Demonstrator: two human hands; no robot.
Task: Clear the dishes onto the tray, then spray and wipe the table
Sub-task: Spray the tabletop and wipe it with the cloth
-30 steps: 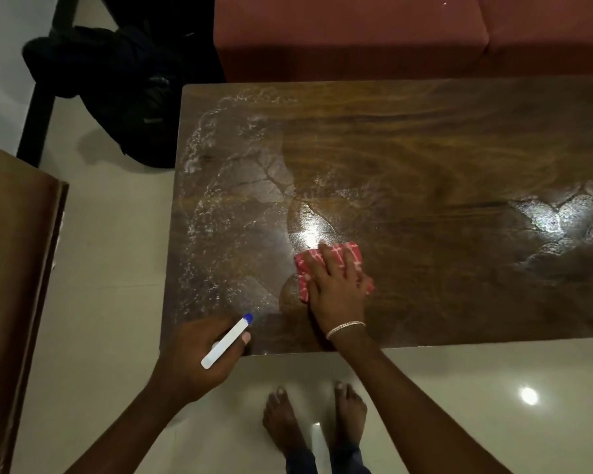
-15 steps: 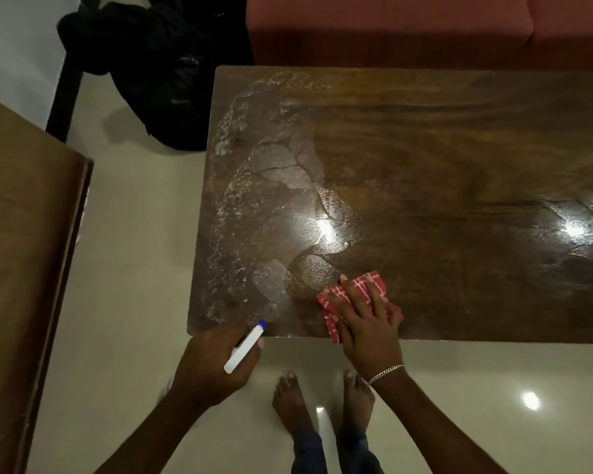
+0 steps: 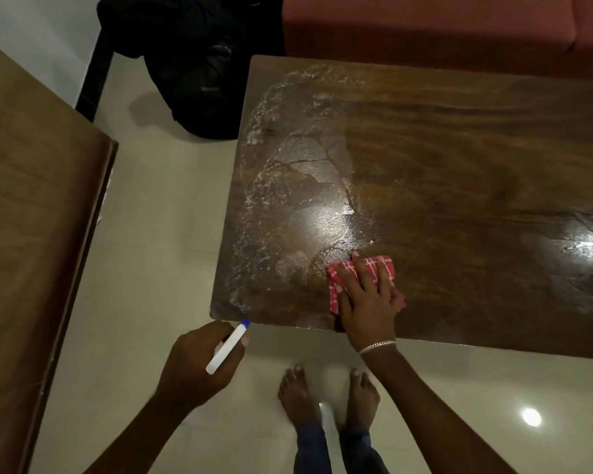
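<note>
A dark wooden table (image 3: pixel 459 159) fills the upper right, its left part covered in wet, foamy spray streaks (image 3: pixel 288 186). My right hand (image 3: pixel 367 302) lies flat on a folded red and white cloth (image 3: pixel 336 285), pressing it onto the table close to the near edge. Just off the table's near left corner, my left hand (image 3: pixel 199 364) grips a slim white spray bottle with a blue tip (image 3: pixel 228 347), held over the floor. No dishes or tray are in view.
A second wooden surface (image 3: pixel 31 251) stands at the left. A black bag (image 3: pixel 199 63) rests on the floor by a dark furniture leg (image 3: pixel 93 77). A red sofa (image 3: pixel 442 25) runs behind the table. My bare feet (image 3: pixel 326 395) stand on pale tiles.
My right hand pulled the cloth toward the near edge, then pushed it slightly back onto the table. My left hand with the bottle stayed off the table's near left corner. The view shifted left.
</note>
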